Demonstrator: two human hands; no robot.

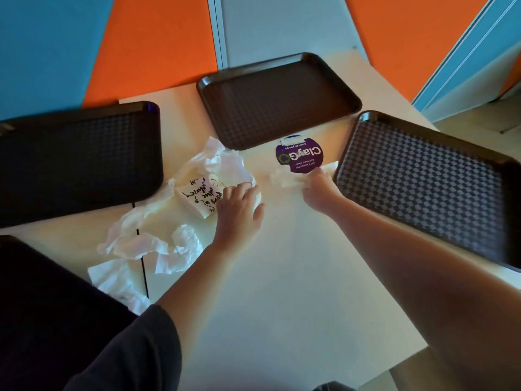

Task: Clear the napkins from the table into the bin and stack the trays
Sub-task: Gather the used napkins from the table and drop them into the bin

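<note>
Three dark trays lie on the cream table (296, 277): one at the left (76, 162), one at the back (279, 100), one at the right (428, 187). A fourth dark tray corner (42, 292) shows at the lower left. Crumpled white napkins (222, 162) are strewn across the middle left, among them a printed napkin (200, 200). My left hand (239, 213) presses down on that pile, fingers curled on a crumpled napkin. My right hand (318, 187) pinches a small white napkin (284, 177) beside the right tray. No bin is in view.
A round purple sticker (300, 155) is on the table between the back and right trays. More napkins (149, 244) lie toward the near left edge. Orange and blue wall panels stand behind the table. The table's right edge drops off past the right tray.
</note>
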